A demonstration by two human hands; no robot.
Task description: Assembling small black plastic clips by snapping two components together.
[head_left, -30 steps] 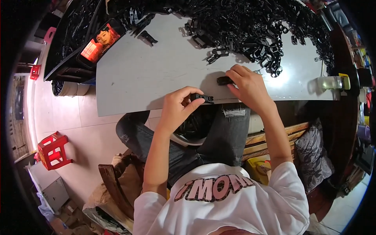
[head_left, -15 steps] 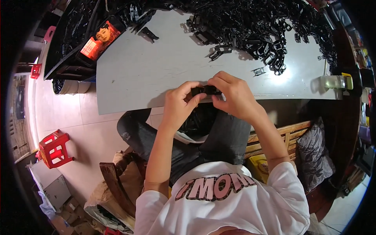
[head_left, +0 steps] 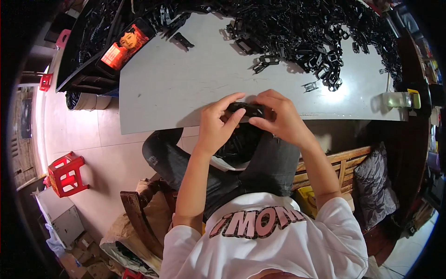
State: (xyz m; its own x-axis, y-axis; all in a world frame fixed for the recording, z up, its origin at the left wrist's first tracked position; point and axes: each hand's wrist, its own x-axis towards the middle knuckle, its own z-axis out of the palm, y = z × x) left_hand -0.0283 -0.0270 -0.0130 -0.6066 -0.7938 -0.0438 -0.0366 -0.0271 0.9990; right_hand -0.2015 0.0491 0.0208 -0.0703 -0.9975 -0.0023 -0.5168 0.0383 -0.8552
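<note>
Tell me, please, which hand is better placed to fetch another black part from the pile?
Probably the right hand: the pile of black parts lies up and to its side. Both hands hold the small black part; the left hand is farther.

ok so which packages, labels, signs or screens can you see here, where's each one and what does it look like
Flat red and orange printed card or package with a portrait picture: far left, lying tilted among the black trays beside the grey table.
Printed pink block lettering with dark outline: across the person's white t-shirt, bottom centre.
Brown cardboard boxes: on the floor, lower left, stacked.
No screens or signs are visible.
</note>
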